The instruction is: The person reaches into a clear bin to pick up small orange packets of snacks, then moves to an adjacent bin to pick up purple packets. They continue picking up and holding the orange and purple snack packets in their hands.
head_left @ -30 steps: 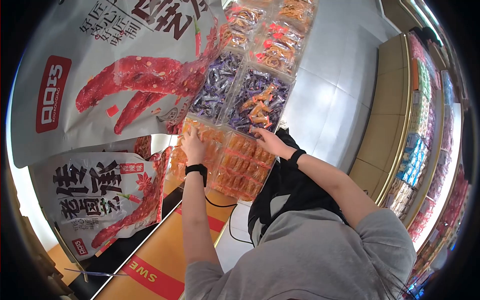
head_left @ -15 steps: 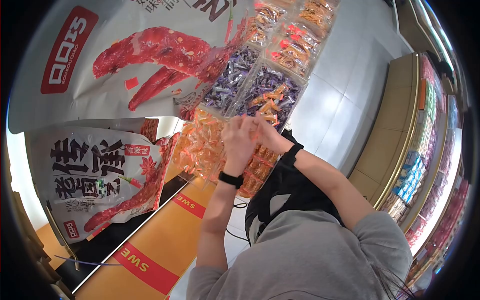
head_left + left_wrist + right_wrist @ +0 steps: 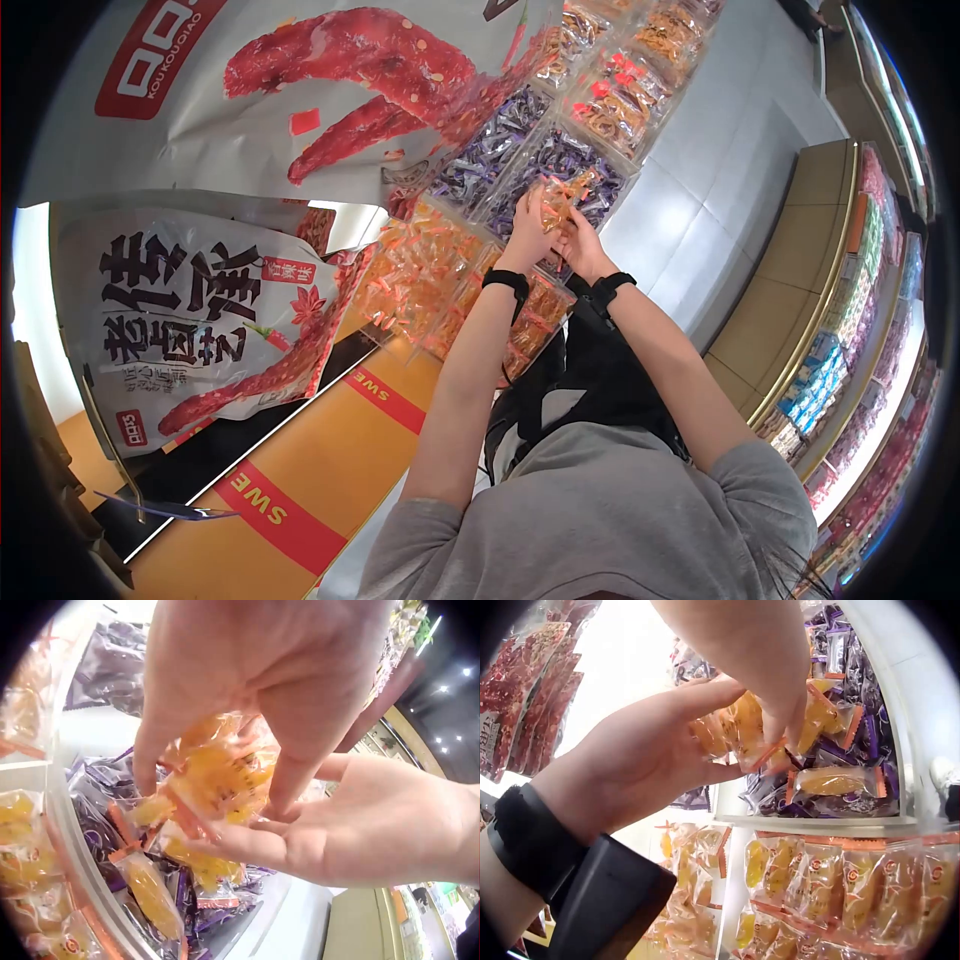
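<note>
Upper middle of the head view, the left hand (image 3: 527, 232) and right hand (image 3: 582, 250) meet over a clear bin (image 3: 832, 823) of purple packets (image 3: 855, 667). Together they hold a bunch of orange packets (image 3: 217, 776). The left fingers (image 3: 281, 761) curl down around the bunch, and the right fingers (image 3: 784, 712) pinch it from the other side, just above the bin.
</note>
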`<action>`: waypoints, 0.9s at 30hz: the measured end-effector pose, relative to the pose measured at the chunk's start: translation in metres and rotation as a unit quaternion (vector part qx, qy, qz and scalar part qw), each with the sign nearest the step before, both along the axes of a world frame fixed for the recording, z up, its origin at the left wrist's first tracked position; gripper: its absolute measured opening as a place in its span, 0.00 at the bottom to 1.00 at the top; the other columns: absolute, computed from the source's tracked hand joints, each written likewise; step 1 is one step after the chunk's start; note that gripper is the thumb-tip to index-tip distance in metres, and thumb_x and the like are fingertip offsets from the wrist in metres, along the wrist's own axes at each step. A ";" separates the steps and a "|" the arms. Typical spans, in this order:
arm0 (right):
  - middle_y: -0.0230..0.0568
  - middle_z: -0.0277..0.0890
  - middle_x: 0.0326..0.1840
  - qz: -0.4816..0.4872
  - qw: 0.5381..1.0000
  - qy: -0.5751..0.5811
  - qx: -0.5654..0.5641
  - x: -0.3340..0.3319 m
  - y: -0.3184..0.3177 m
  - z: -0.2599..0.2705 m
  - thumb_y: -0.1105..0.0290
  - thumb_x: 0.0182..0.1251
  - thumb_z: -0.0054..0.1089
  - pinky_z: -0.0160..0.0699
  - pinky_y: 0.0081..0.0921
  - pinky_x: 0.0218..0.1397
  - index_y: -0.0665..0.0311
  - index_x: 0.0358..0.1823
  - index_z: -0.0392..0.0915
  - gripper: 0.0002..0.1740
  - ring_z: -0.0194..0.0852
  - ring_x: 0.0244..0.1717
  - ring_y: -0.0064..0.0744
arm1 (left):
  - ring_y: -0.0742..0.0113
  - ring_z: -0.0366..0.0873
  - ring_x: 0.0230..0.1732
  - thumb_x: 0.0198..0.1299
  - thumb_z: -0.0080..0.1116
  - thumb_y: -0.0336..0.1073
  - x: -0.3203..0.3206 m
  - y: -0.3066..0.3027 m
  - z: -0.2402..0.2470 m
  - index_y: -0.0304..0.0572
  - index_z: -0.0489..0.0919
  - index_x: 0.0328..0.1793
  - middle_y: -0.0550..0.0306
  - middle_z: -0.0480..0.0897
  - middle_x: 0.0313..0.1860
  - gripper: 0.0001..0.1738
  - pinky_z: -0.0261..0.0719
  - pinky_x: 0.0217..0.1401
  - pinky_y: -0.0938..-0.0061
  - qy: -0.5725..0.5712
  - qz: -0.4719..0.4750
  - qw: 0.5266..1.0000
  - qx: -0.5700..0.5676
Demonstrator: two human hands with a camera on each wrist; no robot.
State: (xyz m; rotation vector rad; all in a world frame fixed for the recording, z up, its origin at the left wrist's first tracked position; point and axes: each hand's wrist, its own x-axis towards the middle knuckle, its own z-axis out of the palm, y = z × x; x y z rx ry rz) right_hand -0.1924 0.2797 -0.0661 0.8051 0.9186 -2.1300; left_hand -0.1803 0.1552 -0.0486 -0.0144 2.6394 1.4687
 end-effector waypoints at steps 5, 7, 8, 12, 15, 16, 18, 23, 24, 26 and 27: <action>0.40 0.42 0.68 -0.006 0.999 0.042 -0.003 0.008 -0.005 -0.013 0.55 0.63 0.43 0.58 0.33 0.59 0.55 0.67 0.37 0.36 0.52 0.61 0.40 | 0.44 0.50 0.64 0.44 0.61 0.33 0.012 -0.015 0.023 0.44 0.43 0.68 0.36 0.49 0.64 0.48 0.55 0.63 0.63 -0.006 0.014 1.000 0.006; 0.41 0.41 0.68 0.013 0.998 0.066 0.020 0.010 -0.005 0.003 0.56 0.64 0.43 0.57 0.34 0.59 0.55 0.67 0.37 0.36 0.51 0.62 0.41 | 0.45 0.53 0.63 0.44 0.61 0.34 0.020 -0.023 0.041 0.43 0.49 0.67 0.36 0.53 0.63 0.44 0.56 0.62 0.64 -0.003 0.031 0.999 -0.007; 0.41 0.41 0.68 0.026 0.995 0.090 0.044 0.012 -0.006 0.013 0.57 0.64 0.43 0.56 0.34 0.60 0.56 0.67 0.37 0.36 0.49 0.64 0.42 | 0.47 0.57 0.61 0.44 0.61 0.34 0.027 -0.034 0.052 0.41 0.57 0.63 0.38 0.59 0.59 0.38 0.58 0.61 0.65 0.020 0.038 0.999 -0.022; 0.41 0.56 0.59 0.026 0.978 0.130 0.162 0.018 -0.002 0.025 0.61 0.64 0.42 0.63 0.30 0.51 0.60 0.63 0.48 0.28 0.64 0.52 0.34 | 0.42 0.56 0.59 0.45 0.59 0.41 0.064 -0.104 0.063 0.39 0.67 0.54 0.35 0.60 0.59 0.29 0.53 0.61 0.58 -0.043 0.249 0.960 -0.117; 0.37 0.61 0.52 0.048 0.975 0.131 0.173 0.022 -0.002 0.026 0.63 0.64 0.42 0.66 0.23 0.43 0.62 0.58 0.55 0.22 0.66 0.44 0.26 | 0.41 0.56 0.59 0.40 0.61 0.52 0.081 -0.144 0.046 0.43 0.62 0.60 0.36 0.57 0.60 0.41 0.53 0.60 0.54 -0.115 0.346 0.893 -0.265; 0.36 0.62 0.51 0.073 0.972 0.138 0.177 0.022 -0.003 0.028 0.63 0.64 0.42 0.66 0.21 0.42 0.62 0.57 0.56 0.21 0.66 0.43 0.24 | 0.39 0.55 0.59 0.36 0.62 0.60 0.084 -0.154 0.039 0.46 0.57 0.64 0.38 0.54 0.62 0.49 0.55 0.59 0.51 -0.170 0.371 0.852 -0.328; 0.36 0.62 0.50 0.087 0.973 0.139 0.163 0.026 -0.008 0.036 0.64 0.64 0.43 0.66 0.19 0.42 0.62 0.56 0.57 0.20 0.66 0.43 0.23 | 0.35 0.49 0.61 0.33 0.61 0.64 0.084 -0.165 0.031 0.49 0.51 0.66 0.37 0.47 0.64 0.55 0.51 0.59 0.47 -0.225 0.345 0.858 -0.305; 0.33 0.63 0.49 0.132 0.967 0.154 0.155 0.031 -0.012 0.042 0.64 0.65 0.43 0.65 0.20 0.43 0.61 0.54 0.60 0.18 0.65 0.43 0.21 | 0.27 0.37 0.65 0.29 0.62 0.67 0.067 -0.162 0.035 0.57 0.41 0.69 0.37 0.37 0.68 0.63 0.45 0.61 0.43 -0.343 0.254 0.858 -0.286; 0.33 0.63 0.49 0.132 0.967 0.154 0.156 0.031 -0.011 0.042 0.64 0.65 0.43 0.65 0.20 0.43 0.61 0.54 0.60 0.18 0.65 0.43 0.21 | 0.27 0.37 0.65 0.27 0.63 0.67 0.065 -0.162 0.035 0.57 0.39 0.70 0.37 0.36 0.68 0.65 0.44 0.61 0.41 -0.346 0.242 0.858 -0.292; 0.32 0.63 0.49 0.137 0.967 0.153 0.153 0.031 -0.009 0.043 0.63 0.65 0.43 0.64 0.20 0.44 0.60 0.53 0.61 0.18 0.65 0.44 0.22 | 0.26 0.36 0.65 0.26 0.64 0.67 0.060 -0.164 0.037 0.57 0.37 0.70 0.37 0.34 0.68 0.66 0.44 0.61 0.40 -0.349 0.231 0.858 -0.297; 0.32 0.63 0.49 0.137 0.967 0.153 0.153 0.032 -0.008 0.042 0.63 0.65 0.43 0.64 0.20 0.44 0.60 0.53 0.61 0.18 0.65 0.44 0.22 | 0.29 0.37 0.65 0.25 0.66 0.64 0.056 -0.165 0.041 0.58 0.36 0.70 0.38 0.32 0.68 0.67 0.47 0.61 0.42 -0.385 0.232 0.847 -0.283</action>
